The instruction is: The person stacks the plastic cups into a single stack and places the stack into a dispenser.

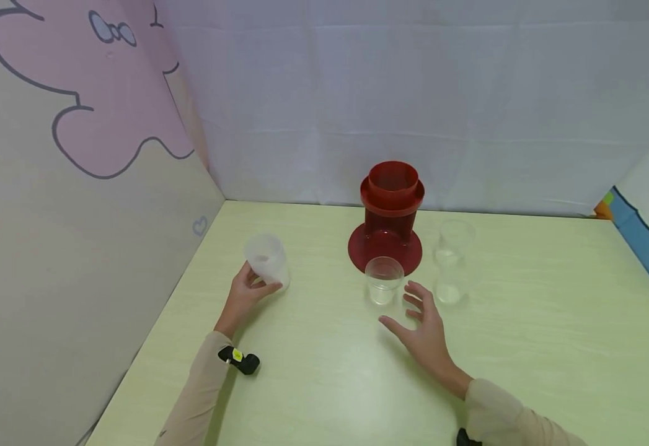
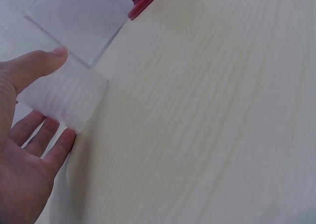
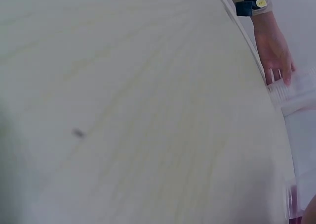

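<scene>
Left hand [image 1: 248,294]: thumb and fingers curled round the lower part of a translucent white cup [image 1: 267,257], thumb on one side and fingers on the other. The cup is at the left of the desk [image 1: 324,384].

Right hand [image 1: 429,337]: holding nothing, thumb and fingers spread well apart in a loose curve, just beside a clear cup [image 1: 384,280]. The clear cup stands upright in front of a red vessel [image 1: 392,198] with a broad round base. Contact between the fingertips and the clear cup cannot be confirmed. A transparent vessel [image 1: 451,263] stands to the right of the red vessel.

Markings: a yellow label [image 1: 237,355] on the black device [image 1: 250,364] at the left wrist; its print is too small to read.
</scene>
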### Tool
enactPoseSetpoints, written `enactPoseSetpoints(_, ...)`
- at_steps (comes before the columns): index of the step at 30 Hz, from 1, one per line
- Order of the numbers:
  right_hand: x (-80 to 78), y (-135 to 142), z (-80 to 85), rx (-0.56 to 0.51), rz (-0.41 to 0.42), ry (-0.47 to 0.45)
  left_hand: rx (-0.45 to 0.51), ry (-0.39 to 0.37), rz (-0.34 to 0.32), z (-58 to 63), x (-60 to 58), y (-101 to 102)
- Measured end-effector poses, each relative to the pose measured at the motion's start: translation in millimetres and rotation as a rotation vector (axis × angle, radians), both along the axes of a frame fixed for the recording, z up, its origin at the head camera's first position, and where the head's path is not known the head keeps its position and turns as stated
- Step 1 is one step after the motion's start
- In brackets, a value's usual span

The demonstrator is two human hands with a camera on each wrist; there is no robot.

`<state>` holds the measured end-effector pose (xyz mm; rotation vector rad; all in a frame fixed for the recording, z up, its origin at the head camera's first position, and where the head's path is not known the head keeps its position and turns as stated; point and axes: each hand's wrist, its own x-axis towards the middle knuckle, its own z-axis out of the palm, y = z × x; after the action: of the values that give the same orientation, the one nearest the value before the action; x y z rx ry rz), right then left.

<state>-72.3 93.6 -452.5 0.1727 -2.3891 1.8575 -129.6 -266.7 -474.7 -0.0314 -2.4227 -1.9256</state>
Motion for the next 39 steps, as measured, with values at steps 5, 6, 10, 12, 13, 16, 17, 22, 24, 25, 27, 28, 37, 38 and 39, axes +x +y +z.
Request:
enactPoseSetpoints(5,-21.3,4,-26.3,0.004,-0.015,0.015,-0.005,0.009,0.013,-14.1,-5.0,-5)
enactPoseSetpoints(6,-24.3,4,-27.5,-0.001,-0.016,0.012,-0.008,0.012,0.014,-14.5,-5.3,-5)
enactPoseSetpoints(10,-34.6,1,-28.2,-0.025,-0.006,0.013,-0.012,0.032,0.01,-15.7,-7.0,-5)
enactPoseSetpoints(12,-38.2,-1,-26.4,-0.042,0.001,0.01,-0.012,0.036,0.005,-15.9,-7.7,-5)
enactPoseSetpoints(13,-39.5,-2,-24.7,-0.053,0.005,0.008,-0.011,0.036,0.004,-15.7,-7.8,-5)
enactPoseSetpoints(16,-41.0,-6,-16.0,-0.087,0.026,0.007,-0.011,0.03,0.002,-14.9,-7.6,-5)
enactPoseSetpoints(17,-40.7,-7,-11.9,-0.096,0.032,0.006,-0.008,0.03,0.001,-15.1,-7.8,-5)
enactPoseSetpoints(22,-38.2,-13,6.9,-0.095,0.046,-0.004,0.006,0.03,-0.004,-15.5,-7.9,-6)
enactPoseSetpoints(24,-38.9,-14,9.3,-0.086,0.048,-0.005,0.007,0.026,-0.004,-15.0,-7.6,-6)
enactPoseSetpoints(25,-39.7,-15,9.6,-0.086,0.05,-0.002,0.005,0.023,-0.003,-14.7,-7.5,-6)
enactPoseSetpoints(27,-41.4,-16,9.3,-0.089,0.055,0.007,0.004,0.02,0.002,-14.3,-7.6,-6)
enactPoseSetpoints(28,-42.3,-16,8.7,-0.092,0.058,0.013,0.003,0.02,0.004,-14.1,-7.6,-6)
enactPoseSetpoints(37,-46.4,-19,6.5,-0.113,0.075,0.021,-0.008,0.034,0.003,-14.6,-7.2,-6)
enactPoseSetpoints(38,-46.4,-19,6.8,-0.112,0.075,0.02,-0.008,0.032,0.003,-15.1,-7.5,-6)
enactPoseSetpoints(39,-46.4,-19,7.1,-0.111,0.076,0.02,-0.008,0.028,0.003,-15.2,-7.6,-6)
